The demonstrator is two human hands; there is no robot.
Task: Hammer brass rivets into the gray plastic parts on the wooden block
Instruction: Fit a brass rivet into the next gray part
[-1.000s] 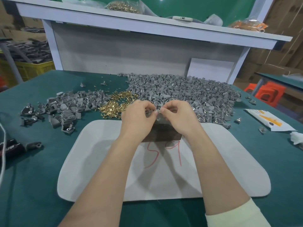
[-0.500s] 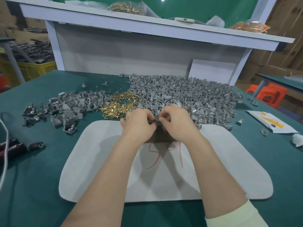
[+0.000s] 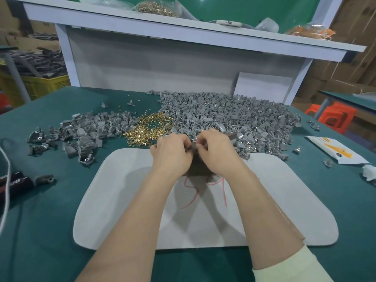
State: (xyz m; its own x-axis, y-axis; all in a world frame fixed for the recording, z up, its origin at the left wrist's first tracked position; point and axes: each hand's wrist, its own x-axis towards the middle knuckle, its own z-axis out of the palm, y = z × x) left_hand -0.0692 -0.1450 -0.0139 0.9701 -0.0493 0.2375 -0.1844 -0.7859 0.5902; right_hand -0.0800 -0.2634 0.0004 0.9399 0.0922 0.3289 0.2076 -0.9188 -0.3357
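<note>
My left hand [image 3: 173,153] and my right hand [image 3: 215,151] meet fingertip to fingertip over the dark wooden block [image 3: 198,168]. The block stands at the far edge of the white mat [image 3: 122,200] and is mostly hidden by both hands. Curled fingers of both hands pinch a small gray plastic part [image 3: 192,146] between them, of which only a sliver shows. Loose brass rivets [image 3: 146,129] lie in a heap just beyond my left hand. A large pile of gray plastic parts [image 3: 234,117] spreads behind my right hand.
A smaller pile of gray parts [image 3: 87,131] lies to the left. A black-handled tool [image 3: 18,182] and a white cord [image 3: 6,180] sit at the left edge. A printed packet [image 3: 333,149] lies at the right. The shelf [image 3: 183,33] above holds a bag of rivets [image 3: 156,7].
Both hands have dropped slightly and closed tighter together on top of the block. The small part is now more hidden between the fingers.
</note>
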